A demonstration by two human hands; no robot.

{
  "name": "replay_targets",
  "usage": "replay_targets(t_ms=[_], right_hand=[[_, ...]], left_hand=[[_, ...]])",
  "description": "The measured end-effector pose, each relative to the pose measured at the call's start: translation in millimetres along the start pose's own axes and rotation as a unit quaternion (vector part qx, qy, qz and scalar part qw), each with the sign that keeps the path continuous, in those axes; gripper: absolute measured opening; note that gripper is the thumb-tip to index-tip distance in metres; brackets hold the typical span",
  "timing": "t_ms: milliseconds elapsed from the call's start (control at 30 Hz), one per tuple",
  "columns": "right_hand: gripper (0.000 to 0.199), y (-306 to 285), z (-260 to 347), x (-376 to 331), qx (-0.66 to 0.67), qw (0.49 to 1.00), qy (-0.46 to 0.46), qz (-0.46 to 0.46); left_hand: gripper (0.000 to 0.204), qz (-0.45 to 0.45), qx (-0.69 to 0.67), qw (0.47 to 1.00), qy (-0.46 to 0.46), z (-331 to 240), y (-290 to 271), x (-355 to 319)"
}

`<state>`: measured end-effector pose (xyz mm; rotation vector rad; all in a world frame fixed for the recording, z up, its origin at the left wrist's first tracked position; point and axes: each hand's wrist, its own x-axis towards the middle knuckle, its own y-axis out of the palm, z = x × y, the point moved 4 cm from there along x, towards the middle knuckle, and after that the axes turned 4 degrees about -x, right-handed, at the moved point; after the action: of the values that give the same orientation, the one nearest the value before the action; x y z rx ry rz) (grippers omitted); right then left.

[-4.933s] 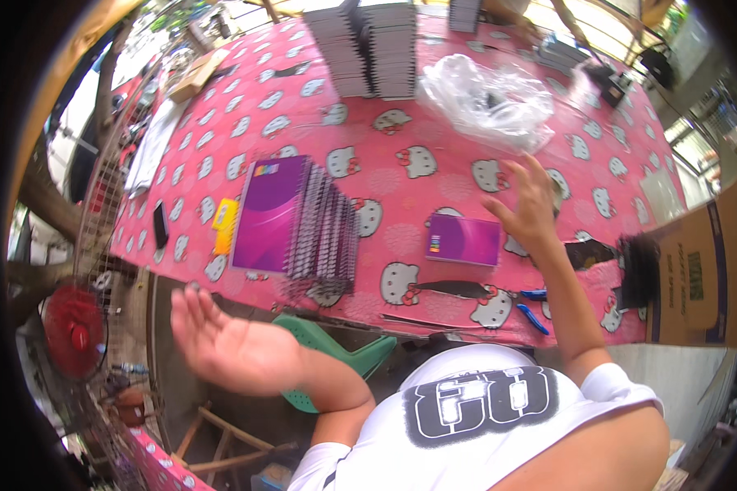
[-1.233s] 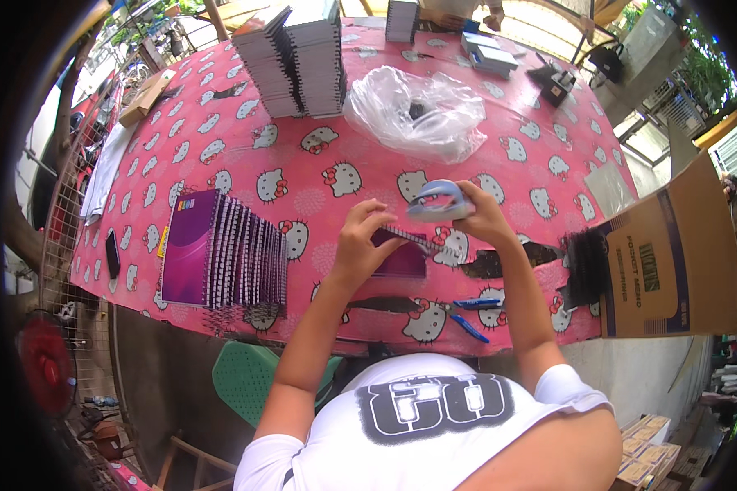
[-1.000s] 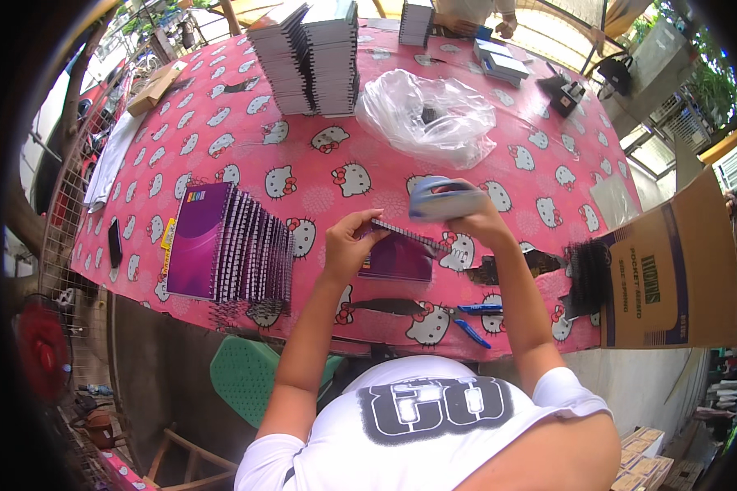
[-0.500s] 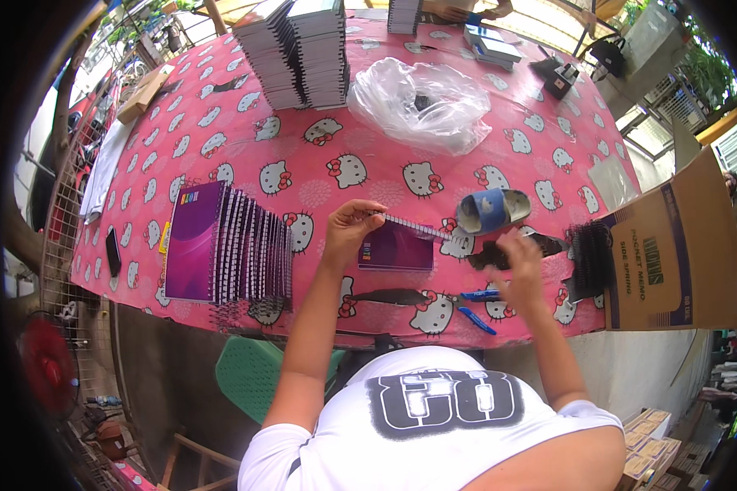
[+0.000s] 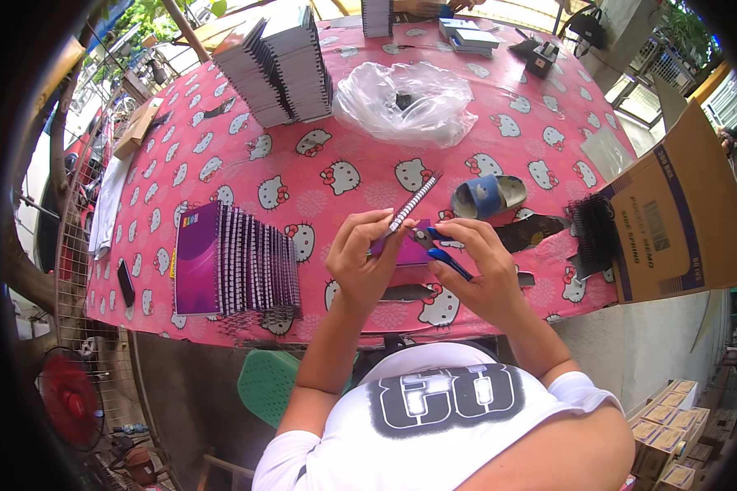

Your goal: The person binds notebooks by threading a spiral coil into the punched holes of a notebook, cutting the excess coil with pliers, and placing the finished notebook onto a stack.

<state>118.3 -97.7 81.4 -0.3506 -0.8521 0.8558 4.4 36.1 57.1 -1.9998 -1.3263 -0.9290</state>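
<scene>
My left hand (image 5: 360, 250) is closed around a small spiral notebook (image 5: 413, 203), held up edge-on with its wire-bound spine slanting away to the right. In my right hand (image 5: 483, 266) is a pair of pliers (image 5: 449, 260) with blue handles; their jaws are at the near end of the spine, by my left fingertips. Whether the jaws touch the wire I cannot tell. Beneath my hands, partly hidden, lies another purple notebook (image 5: 413, 255). A blue slipper (image 5: 487, 196) rests just beyond my right hand.
Purple spiral notebooks (image 5: 198, 260) stand in a row at left. Taller notebook stacks (image 5: 291, 69) and a clear plastic bag (image 5: 405, 106) are farther back. Black spiral coils (image 5: 591, 233) lie beside a cardboard box (image 5: 671, 213) at right. Another person's hands (image 5: 458, 5) show at the far edge.
My right hand has picked up the blue-handled pliers from the table and brought them to the notebook. My left hand has tilted the notebook so its spine points away.
</scene>
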Motion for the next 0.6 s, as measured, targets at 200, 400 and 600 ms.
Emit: replay_targets(t_ms=[200, 400, 600], right_hand=[[0.04, 4.9, 10.3, 9.8, -0.014, 0.998, -0.042, 0.036], [0.032, 23.8, -9.5, -3.1, 0.373, 0.884, 0.185, 0.21], [0.043, 44.7, -51.3, -53.8, 0.208, 0.932, 0.195, 0.223]], left_hand=[[0.021, 0.0, 0.024, 0.997, 0.07, -7.5, -12.1, 0.4], [0.025, 0.022, 0.052, 0.99, 0.127, -23.0, -28.6, 2.5], [0.025, -0.294, 0.06, 0.953, 0.042, -87.4, -118.8, 36.7]])
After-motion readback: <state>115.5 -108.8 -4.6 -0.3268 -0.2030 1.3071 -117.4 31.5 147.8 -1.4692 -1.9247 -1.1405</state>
